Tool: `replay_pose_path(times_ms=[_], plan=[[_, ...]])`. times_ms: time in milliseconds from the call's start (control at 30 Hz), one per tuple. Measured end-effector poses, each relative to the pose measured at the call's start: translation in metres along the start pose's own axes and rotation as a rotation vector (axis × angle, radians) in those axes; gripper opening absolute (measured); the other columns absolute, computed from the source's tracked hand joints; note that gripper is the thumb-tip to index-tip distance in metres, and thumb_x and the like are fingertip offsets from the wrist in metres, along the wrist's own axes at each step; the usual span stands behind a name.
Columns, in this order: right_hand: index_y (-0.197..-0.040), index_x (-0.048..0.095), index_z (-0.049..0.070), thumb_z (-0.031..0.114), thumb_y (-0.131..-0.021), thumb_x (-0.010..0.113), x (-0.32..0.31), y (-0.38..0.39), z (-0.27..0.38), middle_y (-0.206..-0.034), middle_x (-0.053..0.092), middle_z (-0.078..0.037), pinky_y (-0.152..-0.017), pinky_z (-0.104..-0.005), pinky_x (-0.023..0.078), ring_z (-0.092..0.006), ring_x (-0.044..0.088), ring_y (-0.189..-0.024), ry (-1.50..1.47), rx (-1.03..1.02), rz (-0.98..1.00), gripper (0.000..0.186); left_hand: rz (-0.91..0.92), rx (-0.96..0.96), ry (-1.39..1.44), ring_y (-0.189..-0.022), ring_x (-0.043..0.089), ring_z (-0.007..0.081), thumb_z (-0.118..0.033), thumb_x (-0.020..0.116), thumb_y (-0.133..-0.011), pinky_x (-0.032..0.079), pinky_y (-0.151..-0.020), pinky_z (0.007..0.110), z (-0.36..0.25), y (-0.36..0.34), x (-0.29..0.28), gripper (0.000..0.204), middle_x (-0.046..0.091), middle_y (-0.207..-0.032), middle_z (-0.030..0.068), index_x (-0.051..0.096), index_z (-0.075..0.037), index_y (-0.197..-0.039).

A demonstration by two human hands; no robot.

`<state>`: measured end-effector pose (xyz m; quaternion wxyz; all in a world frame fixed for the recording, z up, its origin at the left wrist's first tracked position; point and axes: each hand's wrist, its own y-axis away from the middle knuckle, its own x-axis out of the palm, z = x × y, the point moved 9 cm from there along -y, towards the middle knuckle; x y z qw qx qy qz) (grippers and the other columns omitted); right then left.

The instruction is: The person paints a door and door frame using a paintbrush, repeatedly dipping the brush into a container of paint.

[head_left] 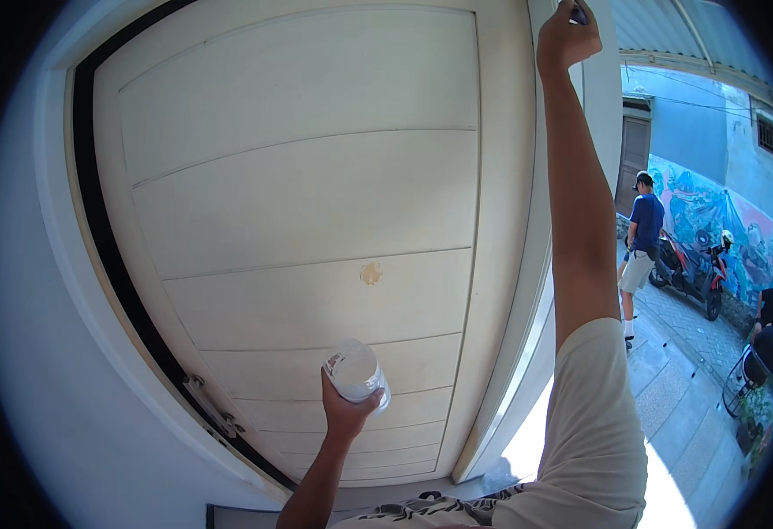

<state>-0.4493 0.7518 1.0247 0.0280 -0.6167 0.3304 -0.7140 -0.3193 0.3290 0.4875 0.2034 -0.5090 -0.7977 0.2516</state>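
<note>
My left hand (347, 413) is wrapped round a plastic tub (354, 368) with white smears on its rim and side, held tilted in front of the door. A pale layer shows inside the tub; whether it is paint I cannot tell. My right arm is stretched high, and the right hand (569, 42) is closed at the top edge of the view, by the white frame at the door's right side. A small dark, bluish piece (579, 14) shows between its fingers; most of it is hidden or cut off.
The cream panelled door (316, 203) has a tan bare patch (370, 273) and a metal handle (213, 406) at lower left. Outside at right, a person in a blue shirt (646, 216) stands near a motorbike (695, 269) and a painted wall. A bicycle (737, 388) and potted plants stand lower down.
</note>
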Motion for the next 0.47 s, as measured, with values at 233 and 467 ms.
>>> replay_pose_path(times_ms=[233, 467], plan=[[-0.103, 0.075, -0.001, 0.008, -0.089, 0.075, 0.058, 0.071, 0.086, -0.088, 0.073, -0.017, -0.07, -0.0355, 0.055, -0.0274, 0.07, -0.076, -0.165, -0.255, 0.145, 0.017, 0.043, -0.002, 0.042, -0.12, 0.057, 0.0236, -0.004, 0.086, -0.067, 0.047, -0.106, 0.041, 0.008, -0.003, 0.017, 0.085, 0.056, -0.128, 0.0123, 0.041, -0.003, -0.139], [-0.103, 0.076, 0.0, 0.012, -0.093, 0.073, 0.064, 0.064, 0.095, -0.092, 0.075, -0.017, -0.068, -0.0334, 0.056, -0.0249, 0.072, -0.079, -0.258, -0.163, 0.285, 0.016, 0.021, -0.009, 0.021, -0.12, 0.057, 0.0243, -0.004, 0.086, -0.067, 0.047, -0.106, 0.042, 0.003, 0.002, 0.015, 0.085, 0.056, -0.128, 0.0125, 0.041, -0.004, -0.139]])
